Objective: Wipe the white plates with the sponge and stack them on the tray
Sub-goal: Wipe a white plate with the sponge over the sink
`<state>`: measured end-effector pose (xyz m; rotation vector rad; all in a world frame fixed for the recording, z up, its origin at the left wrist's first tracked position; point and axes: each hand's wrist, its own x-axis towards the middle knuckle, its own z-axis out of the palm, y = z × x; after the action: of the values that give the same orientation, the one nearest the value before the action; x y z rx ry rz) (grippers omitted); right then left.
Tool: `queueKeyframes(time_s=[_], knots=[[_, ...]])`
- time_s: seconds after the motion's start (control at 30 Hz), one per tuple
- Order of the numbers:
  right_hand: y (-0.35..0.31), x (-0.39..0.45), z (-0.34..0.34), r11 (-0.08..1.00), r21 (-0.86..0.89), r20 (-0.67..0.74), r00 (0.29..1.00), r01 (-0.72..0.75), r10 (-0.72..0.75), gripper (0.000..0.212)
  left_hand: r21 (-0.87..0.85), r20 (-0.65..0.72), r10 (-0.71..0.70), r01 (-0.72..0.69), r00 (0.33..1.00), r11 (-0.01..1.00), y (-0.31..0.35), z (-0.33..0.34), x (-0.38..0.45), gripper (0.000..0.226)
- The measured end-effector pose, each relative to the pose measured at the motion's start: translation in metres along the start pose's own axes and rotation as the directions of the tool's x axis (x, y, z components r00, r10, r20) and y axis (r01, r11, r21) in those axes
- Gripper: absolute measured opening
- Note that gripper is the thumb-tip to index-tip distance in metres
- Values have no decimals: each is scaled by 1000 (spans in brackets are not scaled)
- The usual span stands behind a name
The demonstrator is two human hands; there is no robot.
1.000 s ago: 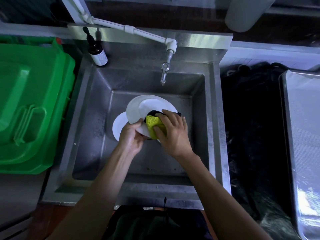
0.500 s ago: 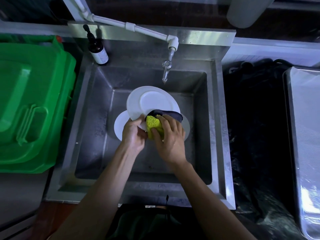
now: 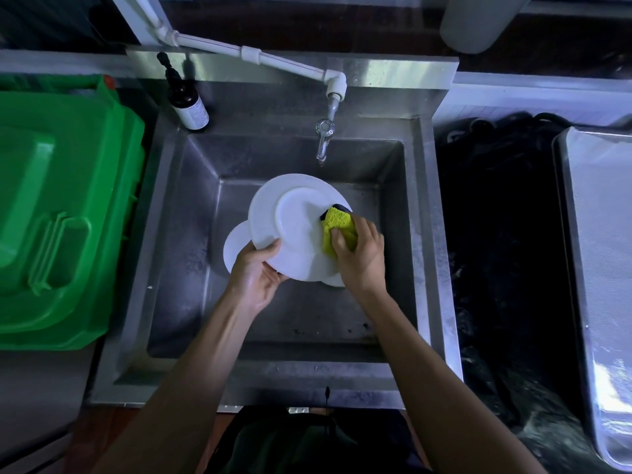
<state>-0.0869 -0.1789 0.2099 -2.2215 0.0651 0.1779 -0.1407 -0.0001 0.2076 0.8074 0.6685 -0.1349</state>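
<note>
Left hand (image 3: 254, 271) grips the near-left rim of a white plate (image 3: 290, 227), thumb lying over the upper face, fingers curled beneath. Plate held tilted above the basin, its underside foot ring facing the camera. Right hand (image 3: 360, 256) clamps a yellow sponge (image 3: 337, 230), fingers curled over its near end, and presses it flat against the right side of the plate. A dark scouring layer shows at the sponge's far edge. The two hands sit close, at opposite sides of the same plate, not touching each other.

More white plates (image 3: 236, 248) lie on the sink floor below the held one; one edge shows to the left, another small sliver near the right wrist. How many are stacked there, cannot tell.

Steel sink (image 3: 191, 268) surrounds all this, floor spotted with dark specks near the front. Tap (image 3: 323, 142) hangs from a white pipe (image 3: 246, 53) at the back wall; no water visible from it. Dark pump bottle (image 3: 187, 100) stands on the back-left corner of the sink rim.

Green plastic bin (image 3: 58, 213) sits just left of the sink. Black bag material (image 3: 496, 234) fills the gap to the right. Beyond it, at the right edge, a steel tray (image 3: 602, 268).
</note>
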Motion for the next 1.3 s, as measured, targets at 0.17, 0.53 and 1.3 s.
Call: queueKeyframes(time_s=[0.17, 0.53, 1.3], knots=[[0, 29, -10, 999, 3, 58, 998, -38, 38, 35, 82, 98, -18, 10, 995, 997, -2, -11, -7, 31], [-12, 56, -10, 982, -136, 156, 981, 133, -111, 47, 199, 112, -66, 43, 992, 979, 8, -8, -6, 52], [-48, 27, 12, 841, -240, 230, 870, 485, -436, 42, 405, 102, -23, -21, 995, 914, 3, 8, 1, 30]])
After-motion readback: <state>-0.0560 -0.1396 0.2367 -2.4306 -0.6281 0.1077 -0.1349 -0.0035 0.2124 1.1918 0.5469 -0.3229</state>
